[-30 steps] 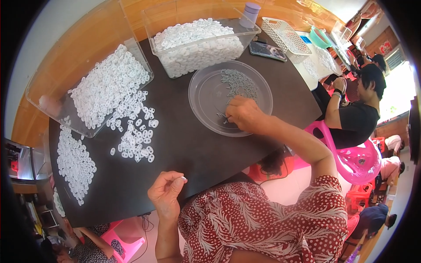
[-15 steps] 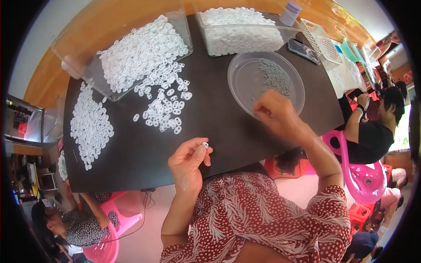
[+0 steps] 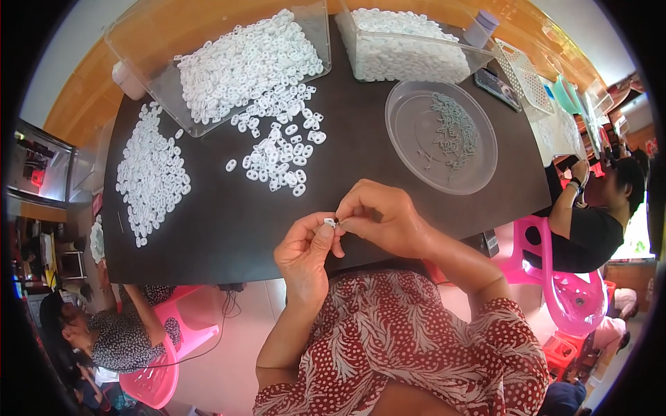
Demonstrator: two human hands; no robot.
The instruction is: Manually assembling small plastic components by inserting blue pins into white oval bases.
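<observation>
My left hand [image 3: 303,253] pinches a small white plastic ring [image 3: 329,222] between thumb and forefinger, just above the near edge of the dark table [image 3: 208,229]. My right hand [image 3: 381,216] meets it from the right, fingertips closed on a tiny grey piece at the ring; that piece is too small to make out. A round clear dish [image 3: 416,132] with several small grey pieces [image 3: 454,132] lies beyond my right hand. Loose white rings [image 3: 281,156] spill from a tipped clear bin [image 3: 236,62] ahead of my hands.
A flat heap of white rings [image 3: 149,173] lies at the table's left. A second clear bin [image 3: 409,48] full of white parts stands at the back, with a phone [image 3: 498,89] and a white basket [image 3: 527,76] beside it. Other people sit at right and lower left on pink chairs.
My right hand left the clear dish and came back to my left hand. My left hand rose toward the table edge, and both now meet at the white ring.
</observation>
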